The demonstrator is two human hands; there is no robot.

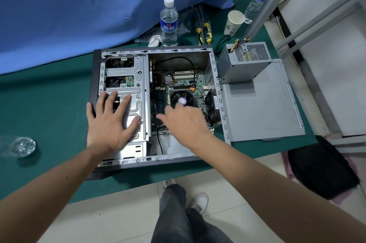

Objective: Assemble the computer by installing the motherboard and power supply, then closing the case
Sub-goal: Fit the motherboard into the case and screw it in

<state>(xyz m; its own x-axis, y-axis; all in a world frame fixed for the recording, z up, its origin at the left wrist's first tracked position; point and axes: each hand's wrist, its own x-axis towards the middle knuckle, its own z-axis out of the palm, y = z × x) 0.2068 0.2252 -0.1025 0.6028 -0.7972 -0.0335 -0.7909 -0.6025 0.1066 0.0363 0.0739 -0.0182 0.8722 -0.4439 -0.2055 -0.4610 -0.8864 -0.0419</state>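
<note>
Here the left hand (111, 121) lies flat, fingers spread, on the silver metal drive cage (126, 84) of the open grey computer case (213, 60). The right hand (184, 121), fingers relaxed, reaches over the green motherboard (178, 82); beyond it sits the grey boxy power supply (243, 62) on the green tabletop (49, 108).

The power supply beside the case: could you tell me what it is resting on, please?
The power supply sits on the far end of the grey side panel, outside the case. The panel area beneath it is hidden.
</note>
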